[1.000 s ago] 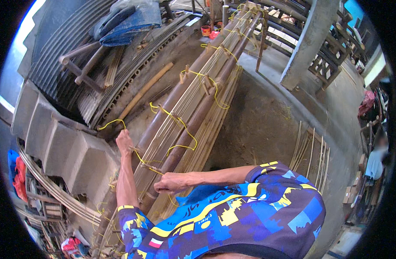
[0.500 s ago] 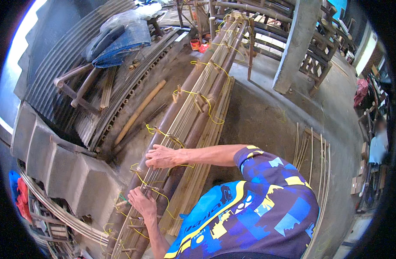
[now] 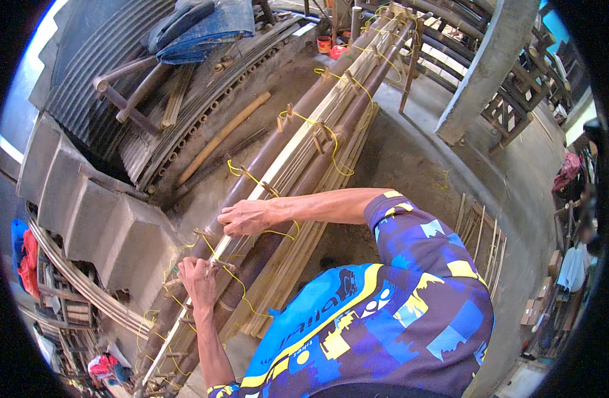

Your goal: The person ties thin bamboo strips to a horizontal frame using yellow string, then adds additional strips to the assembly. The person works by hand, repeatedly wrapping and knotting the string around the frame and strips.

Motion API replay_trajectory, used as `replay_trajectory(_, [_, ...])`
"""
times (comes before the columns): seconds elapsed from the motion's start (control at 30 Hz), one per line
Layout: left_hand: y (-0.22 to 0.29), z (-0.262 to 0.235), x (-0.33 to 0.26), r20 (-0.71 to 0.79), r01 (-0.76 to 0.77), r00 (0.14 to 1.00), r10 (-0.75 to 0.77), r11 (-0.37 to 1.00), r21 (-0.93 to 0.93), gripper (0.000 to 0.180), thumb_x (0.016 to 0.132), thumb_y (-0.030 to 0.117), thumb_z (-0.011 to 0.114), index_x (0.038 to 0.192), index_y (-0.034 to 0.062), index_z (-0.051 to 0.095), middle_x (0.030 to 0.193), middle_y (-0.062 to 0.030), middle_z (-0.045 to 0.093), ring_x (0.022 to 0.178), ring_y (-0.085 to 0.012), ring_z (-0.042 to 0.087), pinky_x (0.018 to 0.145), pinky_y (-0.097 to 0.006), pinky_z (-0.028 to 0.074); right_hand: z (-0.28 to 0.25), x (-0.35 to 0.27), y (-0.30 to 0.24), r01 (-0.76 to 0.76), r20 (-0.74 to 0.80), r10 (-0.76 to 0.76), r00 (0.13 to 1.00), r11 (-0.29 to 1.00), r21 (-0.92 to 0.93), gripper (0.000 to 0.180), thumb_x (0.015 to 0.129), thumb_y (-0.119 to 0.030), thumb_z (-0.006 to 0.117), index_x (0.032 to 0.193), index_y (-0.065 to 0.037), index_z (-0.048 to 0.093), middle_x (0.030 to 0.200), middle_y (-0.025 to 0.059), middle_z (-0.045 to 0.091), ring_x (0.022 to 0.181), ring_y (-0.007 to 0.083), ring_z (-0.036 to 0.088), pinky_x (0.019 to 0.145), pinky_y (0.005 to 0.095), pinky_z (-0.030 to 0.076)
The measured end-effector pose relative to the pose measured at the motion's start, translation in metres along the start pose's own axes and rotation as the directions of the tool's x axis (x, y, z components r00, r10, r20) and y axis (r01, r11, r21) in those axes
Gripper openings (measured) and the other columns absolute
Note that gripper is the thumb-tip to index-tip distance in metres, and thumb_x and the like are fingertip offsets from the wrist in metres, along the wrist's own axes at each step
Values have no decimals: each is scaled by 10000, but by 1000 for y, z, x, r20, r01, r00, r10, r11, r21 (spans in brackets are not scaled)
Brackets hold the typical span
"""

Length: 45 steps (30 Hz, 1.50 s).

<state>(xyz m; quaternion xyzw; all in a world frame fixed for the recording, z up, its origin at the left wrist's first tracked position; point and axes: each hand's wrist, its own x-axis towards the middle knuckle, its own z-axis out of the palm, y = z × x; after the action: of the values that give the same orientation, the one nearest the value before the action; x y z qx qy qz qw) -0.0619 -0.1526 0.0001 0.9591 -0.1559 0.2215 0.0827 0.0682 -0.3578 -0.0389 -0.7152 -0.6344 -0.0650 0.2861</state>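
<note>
Long, pale bamboo strips point(image 3: 301, 149) lie lengthwise between two thick brown poles point(image 3: 260, 158). Yellow cord point(image 3: 309, 120) loops across them at intervals, around short wooden pegs point(image 3: 321, 138). My right hand point(image 3: 246, 217) reaches over the bundle with its fingers curled down on a strip; its fingertips are partly hidden. Closer to the lower left, my left hand point(image 3: 197, 277) is closed on the same run of strips, beside a cord loop and a peg. A bright strip shows between the two hands. More strips point(image 3: 288, 265) lie lower down, to the right of the poles.
Concrete steps point(image 3: 112, 225) rise at the left, with corrugated sheets point(image 3: 85, 79) behind. A loose wooden pole point(image 3: 228, 132) lies on the floor beyond the rack. A concrete pillar point(image 3: 487, 66) stands at the upper right. Thin strips point(image 3: 480, 232) lie on the floor at right.
The view has shifted, and the rack appears farther right and higher. My left hand has gone from spread fingers to a closed grip. A brighter strip now shows along the bundle.
</note>
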Motion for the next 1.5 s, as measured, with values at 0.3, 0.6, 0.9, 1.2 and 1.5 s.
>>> replay_trajectory(0.3, [-33, -6, 16, 676, 667, 674, -298, 639, -384, 174, 700, 74, 624, 581, 30, 506, 525, 64, 431, 489, -25, 355, 434, -212, 277, -10, 27, 13, -295, 287, 213, 934, 913, 282, 237, 709, -321, 590, 790, -107, 648, 675, 104, 610, 650, 292, 571, 554, 381, 418])
replay_trajectory(0.6, [-43, -3, 17, 730, 717, 627, -271, 567, -405, 128, 660, 57, 634, 595, 47, 525, 554, 27, 484, 509, -52, 389, 441, -223, 307, -90, -19, 3, -75, -375, 70, 924, 997, 1, 263, 696, -126, 613, 949, -64, 571, 1028, 104, 537, 1000, 276, 494, 857, 369, 410])
replay_trajectory(0.9, [24, -7, 61, 704, 578, 487, -516, 795, 183, 152, 669, 100, 660, 694, -13, 562, 619, -66, 555, 569, -128, 476, 531, -284, 395, -288, -313, 186, -591, -266, 581, 769, 490, -640, 175, 715, -94, 506, 864, -104, 599, 910, 102, 544, 867, 270, 555, 764, 365, 467])
replay_trajectory(1.2, [76, -25, 107, 341, 575, 479, -809, 583, 574, 157, 700, 108, 633, 744, -26, 564, 681, -103, 574, 620, -163, 507, 586, -307, 411, -295, -338, 239, -206, 249, 358, 900, 852, -481, 82, 670, -68, 540, 632, -16, 590, 673, 130, 597, 664, 278, 612, 545, 368, 507])
replay_trajectory(1.5, [310, 98, 443, 307, 194, 948, -88, 922, -335, 214, 790, 104, 525, 960, -16, 575, 897, -115, 615, 813, -184, 581, 735, -272, 438, -285, -317, 293, -76, 349, 93, 933, 995, -61, 75, 618, -190, 574, 619, -117, 594, 630, 93, 588, 603, 263, 571, 495, 393, 436])
